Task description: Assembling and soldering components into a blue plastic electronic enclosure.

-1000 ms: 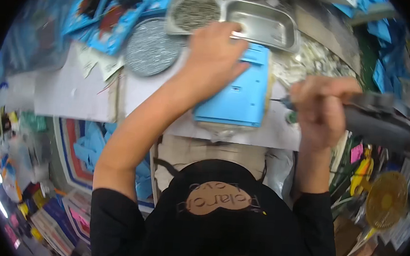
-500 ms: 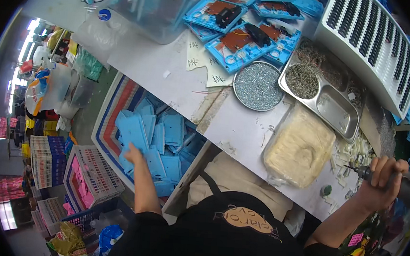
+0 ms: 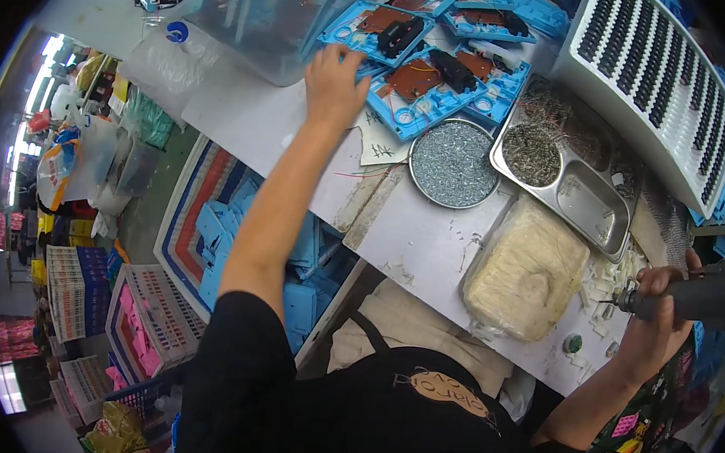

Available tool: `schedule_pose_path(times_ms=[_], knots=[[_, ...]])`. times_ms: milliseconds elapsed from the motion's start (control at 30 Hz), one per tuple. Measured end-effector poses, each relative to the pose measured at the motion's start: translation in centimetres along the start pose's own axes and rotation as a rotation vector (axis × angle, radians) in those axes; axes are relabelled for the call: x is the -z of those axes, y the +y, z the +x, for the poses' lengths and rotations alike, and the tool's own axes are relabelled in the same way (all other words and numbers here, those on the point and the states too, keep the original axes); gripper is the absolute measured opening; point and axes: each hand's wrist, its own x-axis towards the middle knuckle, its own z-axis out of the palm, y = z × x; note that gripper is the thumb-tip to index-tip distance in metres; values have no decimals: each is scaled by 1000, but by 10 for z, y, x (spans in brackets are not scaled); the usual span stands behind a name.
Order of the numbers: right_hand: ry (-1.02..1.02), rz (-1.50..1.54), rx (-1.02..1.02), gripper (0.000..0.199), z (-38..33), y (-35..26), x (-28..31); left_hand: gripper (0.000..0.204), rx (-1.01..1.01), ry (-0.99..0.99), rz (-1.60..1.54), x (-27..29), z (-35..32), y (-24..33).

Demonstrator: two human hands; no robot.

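Left hand [image 3: 336, 84]: at blue housings [image 3: 430, 104], far side; fingers bent, grip cannot be told.
Right hand [image 3: 661, 311]: you grip the dark power driver [image 3: 710, 296].
Handling: take rims, sparing brown boards [image 3: 412, 79].

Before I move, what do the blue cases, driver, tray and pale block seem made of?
Blue cases: probably moulded plastic, satin; even colour and crisp moulded details.
Driver: matt dark grey without bright glints; plastic or coated metal, can't tell.
Tray: likely stainless steel; shiny, with bright reflections.
Block: core unclear, dull and dented, perhaps soft; wrapped in glossy, crinkled clear film.
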Motion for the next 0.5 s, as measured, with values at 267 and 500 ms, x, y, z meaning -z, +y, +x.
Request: schedule_pose_path(times_ms=[267,500], knots=[[378,-536,564,53,-37,-7,-18,24,-344,-168,-19,8,59,-8],[-277,-106,-228,65,-36,51,-127,18,-340,-77,-358,119,57,139]])
